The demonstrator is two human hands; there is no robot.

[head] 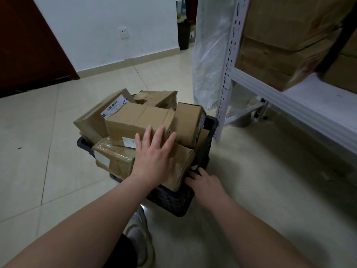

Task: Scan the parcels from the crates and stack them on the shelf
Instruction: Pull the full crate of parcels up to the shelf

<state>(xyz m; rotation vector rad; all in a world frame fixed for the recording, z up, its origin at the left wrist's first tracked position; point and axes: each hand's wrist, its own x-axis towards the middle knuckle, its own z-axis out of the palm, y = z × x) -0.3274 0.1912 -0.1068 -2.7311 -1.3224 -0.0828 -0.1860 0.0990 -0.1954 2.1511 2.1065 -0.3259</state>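
Observation:
A dark plastic crate (204,149) stands on the floor, heaped with several brown cardboard parcels. My left hand (154,157) lies flat with spread fingers across the long top parcel (135,120) and the creased parcel (181,163) under it. My right hand (204,181) grips the crate's near right rim, its fingertips hidden over the edge. A flat parcel (96,115) with a barcode label leans at the back left. The white metal shelf (289,99) stands to the right of the crate.
Large cardboard boxes (280,45) fill the shelf's right part. A clear plastic sheet (210,51) hangs beside the shelf post. A dark wooden door (29,45) is at far left. My shoe (138,229) is on the tiled floor below the crate.

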